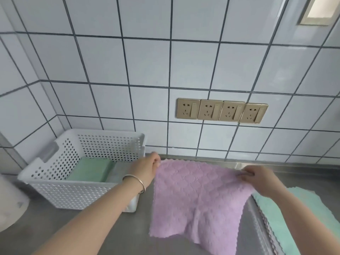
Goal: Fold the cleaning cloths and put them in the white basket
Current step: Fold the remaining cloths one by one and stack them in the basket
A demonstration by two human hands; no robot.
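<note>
A purple cleaning cloth (195, 199) hangs spread out over the steel counter, held by its two far corners. My left hand (147, 167) pinches the far left corner, and a metal bangle sits on that wrist. My right hand (261, 179) pinches the far right corner. The cloth's near edge droops toward me. The white perforated basket (60, 192) stands at the left against the tiled wall. Inside it lies a folded green cloth (90, 171). A stack of unfolded cloths, teal on top (287, 218), lies at the right under my right forearm.
The steel counter (103, 234) runs up to a white tiled wall with a row of gold power sockets (221, 110). A pale rounded object (9, 201) sits at the far left edge, beside the basket.
</note>
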